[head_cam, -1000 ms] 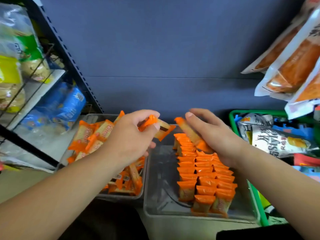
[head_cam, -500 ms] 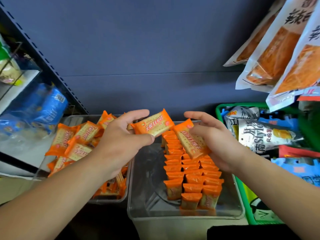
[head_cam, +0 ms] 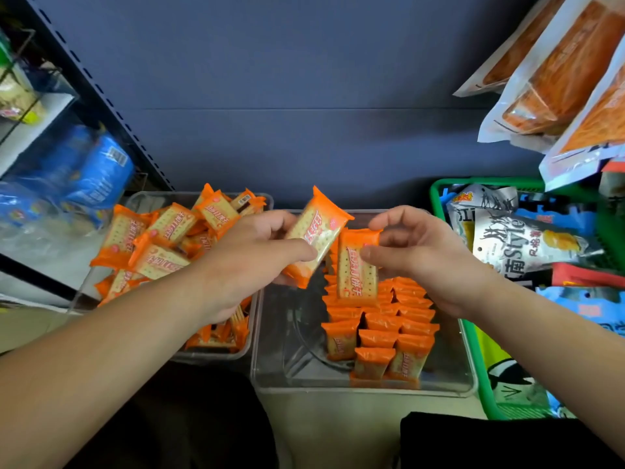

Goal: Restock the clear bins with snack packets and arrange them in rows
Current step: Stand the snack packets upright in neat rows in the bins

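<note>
Two orange foil cracker packets are held in the air above the far end of the rectangular clear plastic bin (head_cam: 287, 336), the reference point for all positions below. The tilted packet (head_cam: 316, 236) is gripped by the left hand (head_cam: 250, 262), with the thumb across its printed face and the fingers curled behind it. The upright packet (head_cam: 356, 269) is pinched near its top edge by the right hand (head_cam: 416, 255) between thumb and forefinger, the other fingers loosely curled. The packets lie just beside each other; whether they touch cannot be told.

Inside the bin, standing packets (head_cam: 382, 330) of the same kind form rows from the near wall toward the far wall. These rows occupy the right half only.

Just left of the bin stands a second clear plastic bin (head_cam: 152, 198) holding a loose pile of identical packets (head_cam: 162, 231). To the right of the bin is a green plastic basket (head_cam: 480, 374) of mixed snack bags. Behind the bin rises a dark blue shelf panel (head_cam: 304, 96).

Step in hand, as judged: transferring packets from the loose pile into the rows. The next move calls for lowering each packet on edge, facing the same way as its neighbours. It can go at the far end of an existing row or start a new row in the left half. The standing packets look easy to tip, so the hands should descend without brushing them.
</note>
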